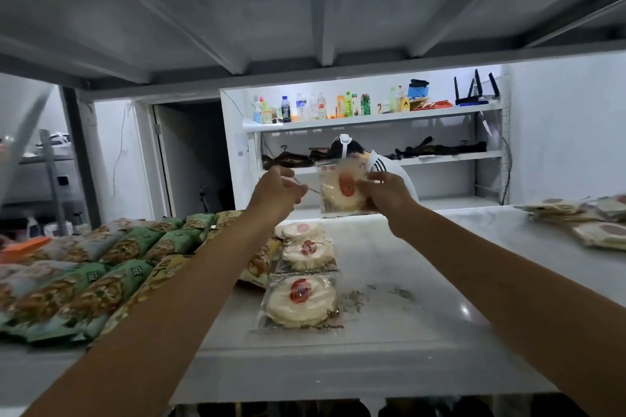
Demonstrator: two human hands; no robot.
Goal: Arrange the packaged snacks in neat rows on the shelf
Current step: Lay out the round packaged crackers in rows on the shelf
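Observation:
My right hand (384, 191) grips a clear packet with a round pale cake and a red label (340, 191), held upright above the back of the white shelf (406, 325). My left hand (276, 191) is raised just left of that packet, fingers curled and pinching a thin flat edge (306, 187); I cannot tell what it is. Below, three matching cake packets (303, 300) lie in a row running front to back. Rows of green and yellow snack bags (101, 267) fill the shelf's left side.
A loose heap of more cake packets (586, 220) lies at the shelf's far right. The shelf above (305, 10) hangs low overhead. Behind, a person (376, 159) stands before a white rack (372, 118) with bottles. An orange item (23, 247) sits far left.

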